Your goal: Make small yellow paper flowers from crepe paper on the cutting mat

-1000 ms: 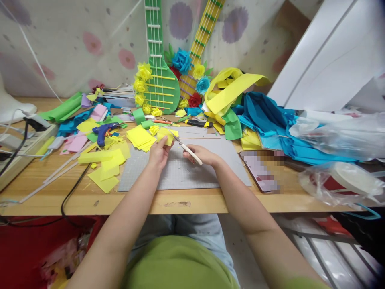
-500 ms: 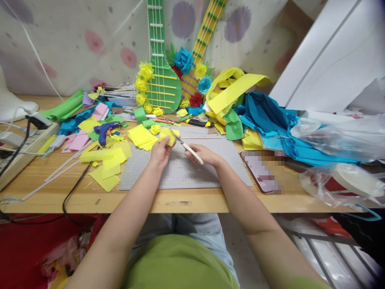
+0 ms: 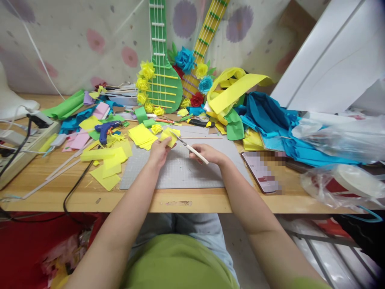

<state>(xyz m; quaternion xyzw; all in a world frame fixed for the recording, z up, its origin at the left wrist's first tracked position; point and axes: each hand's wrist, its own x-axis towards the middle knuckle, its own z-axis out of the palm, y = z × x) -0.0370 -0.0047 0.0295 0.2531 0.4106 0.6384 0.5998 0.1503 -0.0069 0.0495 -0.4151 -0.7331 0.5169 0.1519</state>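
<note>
My left hand (image 3: 160, 151) pinches a small piece of yellow paper (image 3: 167, 137) above the grey cutting mat (image 3: 186, 176). In my right hand (image 3: 206, 153) is a pair of white-handled scissors (image 3: 197, 152), fingers closed around the handle. The blades point up and left and meet the right edge of the paper; whether they are cutting into it I cannot tell. Left of my left hand lies a stack of yellow paper squares (image 3: 140, 136). A small yellow paper flower (image 3: 156, 129) sits just behind the paper.
At the back lean a green paper-covered instrument (image 3: 167, 86) and a yellow one (image 3: 207, 34), both with paper flowers. A blue glue gun (image 3: 105, 130) and yellow scraps (image 3: 105, 178) lie left. On the right are a phone (image 3: 258, 170), blue paper (image 3: 270, 116) and a bagged roll (image 3: 345, 180).
The scissors and my right hand have shifted slightly to the right. My left hand still holds the yellow paper in nearly the same place. The whole view has moved a little.
</note>
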